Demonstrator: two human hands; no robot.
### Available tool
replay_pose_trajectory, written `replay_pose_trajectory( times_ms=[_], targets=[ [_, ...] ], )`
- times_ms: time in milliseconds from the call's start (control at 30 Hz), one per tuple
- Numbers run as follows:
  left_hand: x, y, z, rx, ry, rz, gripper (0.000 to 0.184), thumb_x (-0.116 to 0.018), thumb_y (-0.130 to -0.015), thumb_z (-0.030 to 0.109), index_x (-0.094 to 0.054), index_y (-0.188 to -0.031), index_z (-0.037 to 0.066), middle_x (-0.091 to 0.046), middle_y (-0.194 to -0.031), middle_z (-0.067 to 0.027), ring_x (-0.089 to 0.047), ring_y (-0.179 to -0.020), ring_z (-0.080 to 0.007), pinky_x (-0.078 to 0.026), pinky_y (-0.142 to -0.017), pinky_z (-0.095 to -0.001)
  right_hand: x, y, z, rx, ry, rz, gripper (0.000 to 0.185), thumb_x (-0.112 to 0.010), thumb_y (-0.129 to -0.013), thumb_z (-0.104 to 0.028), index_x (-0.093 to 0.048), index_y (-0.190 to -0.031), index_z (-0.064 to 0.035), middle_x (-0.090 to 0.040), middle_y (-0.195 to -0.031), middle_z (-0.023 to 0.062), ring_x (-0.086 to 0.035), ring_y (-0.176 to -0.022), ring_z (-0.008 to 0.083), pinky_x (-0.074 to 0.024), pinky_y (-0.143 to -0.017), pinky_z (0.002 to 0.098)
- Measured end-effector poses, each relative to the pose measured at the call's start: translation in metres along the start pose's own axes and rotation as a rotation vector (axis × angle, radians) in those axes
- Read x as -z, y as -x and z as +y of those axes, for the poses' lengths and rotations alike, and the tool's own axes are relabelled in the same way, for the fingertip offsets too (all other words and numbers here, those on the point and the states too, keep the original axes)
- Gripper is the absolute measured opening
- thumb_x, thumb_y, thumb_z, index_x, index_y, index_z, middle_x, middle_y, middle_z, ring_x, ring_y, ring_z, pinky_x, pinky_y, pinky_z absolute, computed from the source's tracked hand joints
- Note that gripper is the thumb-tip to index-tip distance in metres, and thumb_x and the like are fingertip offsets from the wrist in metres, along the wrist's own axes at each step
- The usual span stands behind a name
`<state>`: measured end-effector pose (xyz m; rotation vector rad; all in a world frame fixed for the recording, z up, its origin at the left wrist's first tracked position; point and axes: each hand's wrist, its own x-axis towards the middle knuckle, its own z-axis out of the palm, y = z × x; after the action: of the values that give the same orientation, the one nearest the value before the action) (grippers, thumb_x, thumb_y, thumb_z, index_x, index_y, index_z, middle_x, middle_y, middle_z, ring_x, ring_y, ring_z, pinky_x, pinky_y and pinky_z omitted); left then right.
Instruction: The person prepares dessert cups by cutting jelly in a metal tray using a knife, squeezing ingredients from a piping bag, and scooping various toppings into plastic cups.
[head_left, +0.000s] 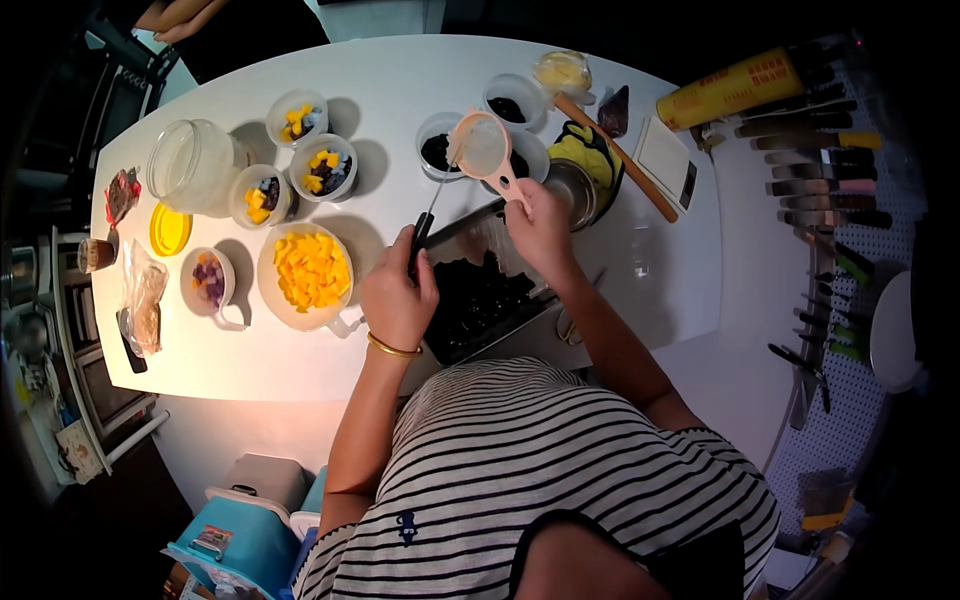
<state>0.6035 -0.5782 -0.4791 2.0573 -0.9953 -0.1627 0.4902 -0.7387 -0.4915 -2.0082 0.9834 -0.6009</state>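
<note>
My left hand (398,295) is closed round the black handle of a slim metal tool (437,195); whether it is a knife or a narrow spatula is unclear. The tool's tip reaches the rim of a peach-coloured scoop (483,146), whose handle my right hand (543,228) grips. The scoop is over a group of clear plastic cups (430,128) with dark pieces at the bottom, partly hiding them. Below my hands lies a dark tray (455,345) of glossy black pieces (478,300) that look like jelly.
Left are a bowl of yellow cubes (312,268), several cups with yellow and dark pieces (325,172), a large jar (190,165) and a jug of purple and orange pieces (208,280). Right are a metal pot (572,190), wooden rolling pin (620,160) and scale (662,160). Another person's arm (185,18) shows.
</note>
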Motion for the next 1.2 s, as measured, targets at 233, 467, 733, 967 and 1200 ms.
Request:
replay_pose_trajectory(
  times_ms=[233,467,733,967,1200],
  targets=[
    [0.006,-0.003,0.003,0.041,0.059,0.006,0.028,-0.060,-0.077,0.007,-0.060,-0.103,-0.001,-0.063,-0.078,-0.0184,-0.060,-0.063,-0.0310,-0.047,-0.057,-0.0331,-0.006,-0.008,-0.011,0.001,0.021,0.048,0.010,-0.049,-0.075,-0.004,-0.053,-0.079,0.0036,-0.051,-0.058,0.0220,-0.055,-0.054,0.0354,-0.0404,-0.048,0.0373],
    [0.001,-0.007,-0.001,0.077,-0.005,-0.048,0.027,-0.058,-0.078,0.007,-0.059,-0.104,0.001,-0.061,-0.076,-0.0190,-0.060,-0.063,-0.0313,-0.047,-0.057,-0.0349,-0.005,-0.011,-0.015,-0.043,-0.001,0.015,0.010,-0.049,-0.075,-0.004,-0.053,-0.079,0.0040,-0.051,-0.059,0.0224,-0.055,-0.054,0.0353,-0.0408,-0.048,0.0371],
    [0.001,-0.002,0.002,0.014,0.016,0.020,0.027,-0.059,-0.077,0.008,-0.060,-0.103,0.001,-0.061,-0.073,-0.0163,-0.058,-0.059,-0.0311,-0.046,-0.054,-0.0360,-0.007,-0.012,-0.008,-0.019,0.007,0.030,0.010,-0.048,-0.075,-0.004,-0.053,-0.080,0.0035,-0.051,-0.059,0.0227,-0.056,-0.055,0.0368,-0.0418,-0.049,0.0376],
    [0.003,-0.006,-0.004,0.048,-0.017,-0.018,0.026,-0.058,-0.078,0.010,-0.060,-0.102,0.003,-0.060,-0.072,-0.0152,-0.058,-0.059,-0.0311,-0.046,-0.053,-0.0375,-0.006,-0.010,-0.010,0.023,0.083,0.040,0.010,-0.049,-0.075,-0.005,-0.053,-0.080,0.0028,-0.051,-0.057,0.0218,-0.056,-0.056,0.0379,-0.0428,-0.049,0.0405],
    [0.010,-0.004,0.004,0.042,-0.034,-0.008,0.027,-0.059,-0.077,0.008,-0.059,-0.103,0.001,-0.061,-0.073,-0.0160,-0.059,-0.060,-0.0299,-0.046,-0.054,-0.0351,-0.007,-0.012,-0.010,0.053,0.099,0.059,0.010,-0.050,-0.075,-0.005,-0.053,-0.080,0.0028,-0.053,-0.059,0.0226,-0.055,-0.059,0.0397,-0.0428,-0.051,0.0431]
  ],
)
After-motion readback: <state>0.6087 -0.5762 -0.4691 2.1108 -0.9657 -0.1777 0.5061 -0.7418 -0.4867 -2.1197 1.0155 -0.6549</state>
